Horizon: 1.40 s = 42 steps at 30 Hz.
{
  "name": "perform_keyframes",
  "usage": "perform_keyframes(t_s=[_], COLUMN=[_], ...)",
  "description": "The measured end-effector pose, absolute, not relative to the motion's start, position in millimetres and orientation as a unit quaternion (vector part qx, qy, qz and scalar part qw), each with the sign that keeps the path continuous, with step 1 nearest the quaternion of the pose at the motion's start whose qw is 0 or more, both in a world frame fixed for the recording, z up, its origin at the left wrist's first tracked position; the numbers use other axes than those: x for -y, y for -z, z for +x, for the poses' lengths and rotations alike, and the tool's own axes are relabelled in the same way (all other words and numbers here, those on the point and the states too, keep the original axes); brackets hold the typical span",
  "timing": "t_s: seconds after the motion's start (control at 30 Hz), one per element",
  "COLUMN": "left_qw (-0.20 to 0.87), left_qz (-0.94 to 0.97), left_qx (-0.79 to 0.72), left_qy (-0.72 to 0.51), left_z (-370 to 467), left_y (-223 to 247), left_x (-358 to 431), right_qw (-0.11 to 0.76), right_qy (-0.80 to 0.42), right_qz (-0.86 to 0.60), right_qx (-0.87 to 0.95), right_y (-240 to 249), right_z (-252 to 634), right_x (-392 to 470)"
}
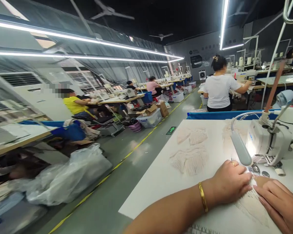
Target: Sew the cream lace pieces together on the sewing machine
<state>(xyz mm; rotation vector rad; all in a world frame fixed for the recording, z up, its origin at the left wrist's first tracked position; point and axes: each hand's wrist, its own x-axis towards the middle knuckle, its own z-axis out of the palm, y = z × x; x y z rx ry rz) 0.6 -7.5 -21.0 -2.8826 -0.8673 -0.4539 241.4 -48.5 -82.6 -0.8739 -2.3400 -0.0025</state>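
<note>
A pale lace fabric piece (251, 208) lies on the white table under the sewing machine (266, 136), one end near the needle area. My left hand (230, 182), with a ring and a gold bracelet, has its fingers curled down onto the fabric's left edge, gripping it just in front of the presser foot. Opposite it, my right hand (280, 201) rests with fingers stretched out flat on the fabric's right side. The lit lamp head (241, 149) hangs over the sewing spot and the needle is hidden. Further left on the table lie more lace pieces (189, 159).
A ruler (202, 229) lies at the table's (146, 198) near edge. Blue cloth (210, 115) borders the far edge. Left of the table runs an aisle with yellow tape (117, 165) and a large plastic bag (68, 175). Several people sit at other sewing machines.
</note>
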Motion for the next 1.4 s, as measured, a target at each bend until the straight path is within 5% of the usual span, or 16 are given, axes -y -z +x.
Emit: perform_keyframes(t_s=[0.33,1.4], left_qw=[-0.071,-0.063], left_qz=[-0.941,-0.927], left_qx=[0.291,0.316], left_qy=[0.157,0.193], left_z=[-2,-5], left_y=[10,16], left_x=[3,-6], right_qw=[0.279,0.276], right_qy=[-0.064,-0.067], right_qz=[-0.428,-0.454], right_qx=[0.857,0.845], right_y=[39,43], right_z=[233,219], right_x=[58,57])
